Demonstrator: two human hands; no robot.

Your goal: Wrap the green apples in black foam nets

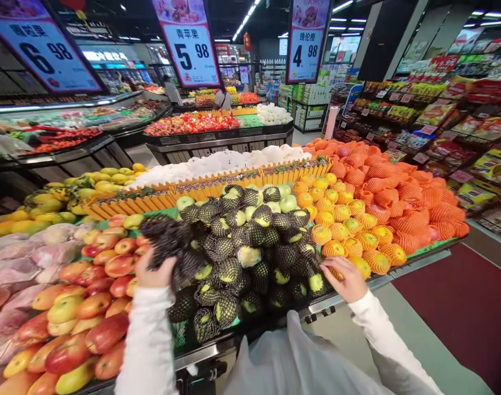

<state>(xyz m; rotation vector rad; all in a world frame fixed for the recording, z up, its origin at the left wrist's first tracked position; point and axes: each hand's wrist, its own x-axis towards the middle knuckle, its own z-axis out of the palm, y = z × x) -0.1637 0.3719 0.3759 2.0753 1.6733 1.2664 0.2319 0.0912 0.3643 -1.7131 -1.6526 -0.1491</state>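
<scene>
My left hand [157,271] is closed around a dark bunch of black foam net sleeves [168,238], blurred by motion, at the left side of the green apple pile. My right hand [345,278] is at the pile's right edge, fingertips drawn together beside a netted green apple [316,283]. Whether they pinch its netting cannot be made out. Between my hands lie several green apples [226,311] in black nets. At the back of the pile, some bare green apples [288,203] show. One pale yellowish apple [249,256] sits in the middle.
Red apples [97,304] lie to the left, oranges [338,233] in yellow nets to the right, then fruit in orange nets [402,186]. A yellow picket divider [217,186] runs behind. A metal rail [201,354] edges the stand. Price screens [187,46] hang above.
</scene>
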